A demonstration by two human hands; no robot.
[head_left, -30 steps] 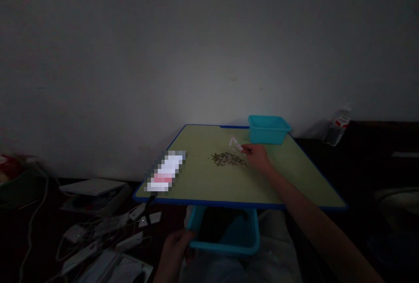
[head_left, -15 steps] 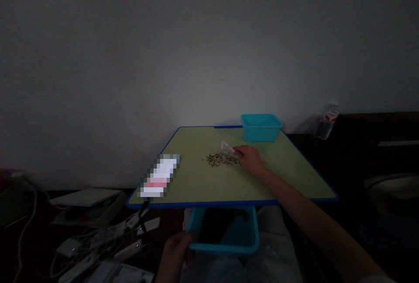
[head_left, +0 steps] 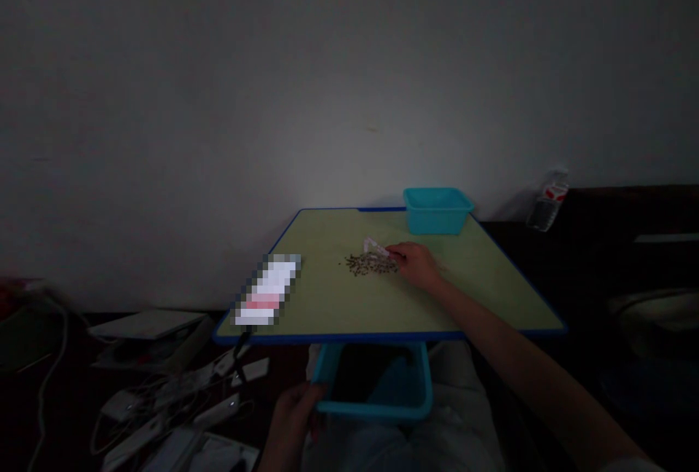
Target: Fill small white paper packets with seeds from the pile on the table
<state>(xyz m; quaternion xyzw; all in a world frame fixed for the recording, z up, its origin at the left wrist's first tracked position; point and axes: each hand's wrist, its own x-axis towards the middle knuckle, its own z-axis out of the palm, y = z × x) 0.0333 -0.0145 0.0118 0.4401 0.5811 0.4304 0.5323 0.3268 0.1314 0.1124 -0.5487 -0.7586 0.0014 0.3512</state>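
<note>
My right hand (head_left: 418, 264) is closed on one end of a pale, bent strip (head_left: 375, 245), whose kind I cannot make out. The strip's far end angles down behind a scattered heap of small dark grains (head_left: 368, 264) on the yellowish table (head_left: 328, 304). Below the table's front edge, over my lap, sits a turquoise plastic bin (head_left: 376, 410). Its left front corner is gripped by my left hand (head_left: 298, 406), fingers partly hidden under the rim. The bin's inside is mostly in dark shadow.
A second turquoise bin (head_left: 437, 221) stands at the table's back right corner. A blurred-out phone-like screen (head_left: 267, 290) lies at the left edge. Beyond the right side leans a plastic bottle (head_left: 549, 201). Cables and white chargers (head_left: 218, 410) clutter the lower left.
The pale strip has shifted slightly left and its bend looks different. My right hand has barely moved. My left hand keeps its grip on the bin, and the camera view has shifted a little.
</note>
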